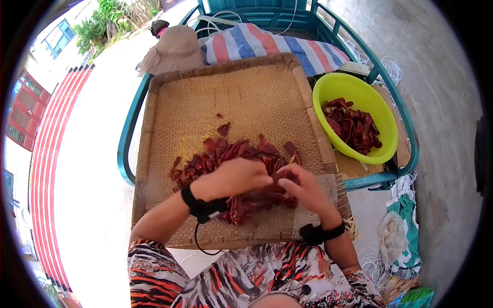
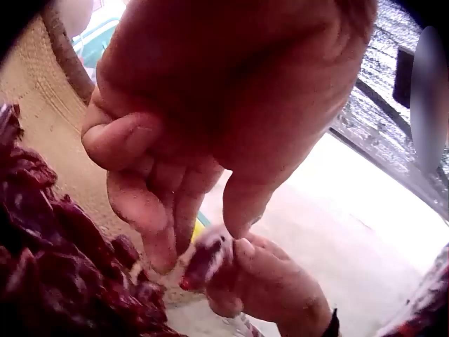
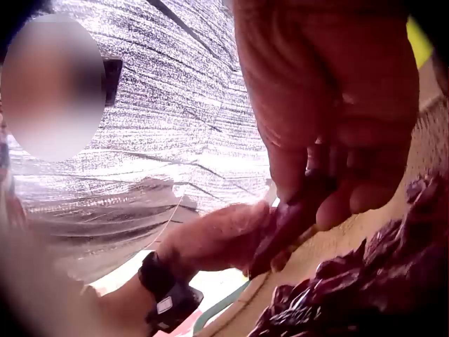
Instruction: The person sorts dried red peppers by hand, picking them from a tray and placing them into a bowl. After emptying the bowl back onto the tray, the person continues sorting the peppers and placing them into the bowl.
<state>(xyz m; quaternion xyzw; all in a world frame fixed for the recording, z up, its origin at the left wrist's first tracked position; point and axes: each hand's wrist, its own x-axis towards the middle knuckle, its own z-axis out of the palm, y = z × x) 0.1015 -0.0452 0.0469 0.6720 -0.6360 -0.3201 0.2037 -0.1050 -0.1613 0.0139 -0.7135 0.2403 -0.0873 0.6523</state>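
Both hands meet over a heap of dried red chili peppers on a woven tray. My right hand pinches one dried chili pepper between thumb and fingers, as the right wrist view shows. From the other side comes my left hand, its thumb and curved fingertips around the far end of that chili. In the left wrist view the chili's end lies between the left thumb and fingertips, close against the right hand's fingers. The lower part of the heap is partly hidden behind the left wrist.
A yellow-green basin with more dried chilies stands right of the woven tray. Blue-green cart rails run around the tray. Behind it lie a striped cloth and a hat. Bags lie at the lower right.
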